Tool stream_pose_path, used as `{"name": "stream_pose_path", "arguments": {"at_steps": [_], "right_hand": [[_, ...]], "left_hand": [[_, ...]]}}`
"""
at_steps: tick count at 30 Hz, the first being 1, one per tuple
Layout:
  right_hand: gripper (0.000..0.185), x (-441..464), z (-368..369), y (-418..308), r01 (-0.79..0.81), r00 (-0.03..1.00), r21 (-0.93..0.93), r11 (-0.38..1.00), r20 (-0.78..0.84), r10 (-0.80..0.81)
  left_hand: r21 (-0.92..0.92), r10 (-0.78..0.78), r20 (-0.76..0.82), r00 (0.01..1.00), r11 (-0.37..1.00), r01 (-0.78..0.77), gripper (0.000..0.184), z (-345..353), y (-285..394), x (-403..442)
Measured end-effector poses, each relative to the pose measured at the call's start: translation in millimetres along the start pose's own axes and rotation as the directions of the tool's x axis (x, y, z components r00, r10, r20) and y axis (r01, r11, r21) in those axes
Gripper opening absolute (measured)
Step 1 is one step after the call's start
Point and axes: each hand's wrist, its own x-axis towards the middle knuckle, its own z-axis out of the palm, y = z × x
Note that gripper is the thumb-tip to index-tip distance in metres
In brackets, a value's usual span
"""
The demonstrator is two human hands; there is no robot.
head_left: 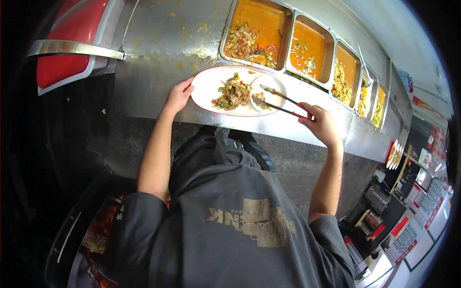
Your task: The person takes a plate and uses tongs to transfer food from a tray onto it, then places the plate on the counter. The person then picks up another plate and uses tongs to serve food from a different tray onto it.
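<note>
A white oval plate (204, 93) with a red rim lies at the edge of the steel counter. My left hand (179, 95) grips its left end, thumb near the rim. On the plate sits a heap of cooked meat and vegetables (234, 93), and to its right a small white bowl (278, 85) holding a little food. My right hand (318, 124) is closed on black tongs with red grips (287, 98). The tong tips are apart, over the small bowl; I cannot make out any food between them.
Behind the plate, a row of steel food pans begins with a large pan of orange sauce and meat (254, 33), then a smaller sauce pan (307, 48). More pans continue right. A red container (72, 48) and a curved metal bar (77, 48) are at the left. The steel counter (158, 91) shows food stains.
</note>
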Motion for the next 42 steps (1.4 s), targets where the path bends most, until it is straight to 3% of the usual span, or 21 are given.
{"name": "stream_pose_path", "arguments": {"at_steps": [4, 6, 9, 12, 15, 18, 25, 38, 42], "right_hand": [[0.049, 23.7, -0.4, 1.3, -0.123, 0.982, 0.054, 0.991, -0.138, 0.129], [0.048, 45.4, 5.2, 1.6, 0.001, 0.973, 0.011, 1.0, -0.233, 0.002], [0.048, 87.4, 22.3, 12.3, 0.033, 0.974, -0.07, 0.997, -0.222, -0.048], [0.047, 121.9, 24.5, -6.2, -0.056, 0.993, -0.165, 0.985, -0.112, 0.037], [0.047, 156.2, 38.5, -0.5, 0.009, 0.998, -0.268, 0.963, -0.062, -0.027], [0.044, 170.2, 37.0, -15.8, -0.021, 0.999, -0.392, 0.92, 0.033, 0.037], [0.027, 177.1, 48.4, -25.9, -0.047, 0.999, -0.49, 0.87, -0.008, 0.049], [0.036, 147.0, 35.5, 10.1, -0.098, 0.975, -0.165, 0.981, -0.212, 0.061], [0.036, 118.3, 13.7, 7.2, -0.029, 0.969, 0.099, 0.995, -0.241, 0.052]], "left_hand": [[0.027, 0.011, -0.019, 1.0, 1.0, -0.011, 0.041, 0.7, 4.0, -1.4], [0.029, 0.014, -0.019, 1.0, 0.999, -0.013, 0.04, 0.6, 1.1, -1.2], [0.02, 0.011, -0.009, 1.0, 1.0, -0.011, 0.04, 1.0, -1.7, 1.0], [0.004, 0.013, -0.005, 1.0, 1.0, -0.013, 0.04, 1.0, -2.4, 1.7], [0.006, 0.03, 0.005, 1.0, 1.0, -0.03, 0.04, -0.1, -4.7, 2.7], [0.012, 0.014, 0.0, 1.0, 1.0, -0.014, 0.04, 0.5, 0.2, 1.6], [-0.019, -0.008, -0.023, 1.0, 1.0, 0.007, 0.04, 1.1, 6.1, -1.2], [0.024, 0.011, -0.002, 1.0, 1.0, -0.011, 0.041, -0.4, 5.3, 0.6], [0.044, 0.003, 0.007, 1.0, 0.999, -0.003, 0.041, -2.4, 8.7, 0.1]]}}
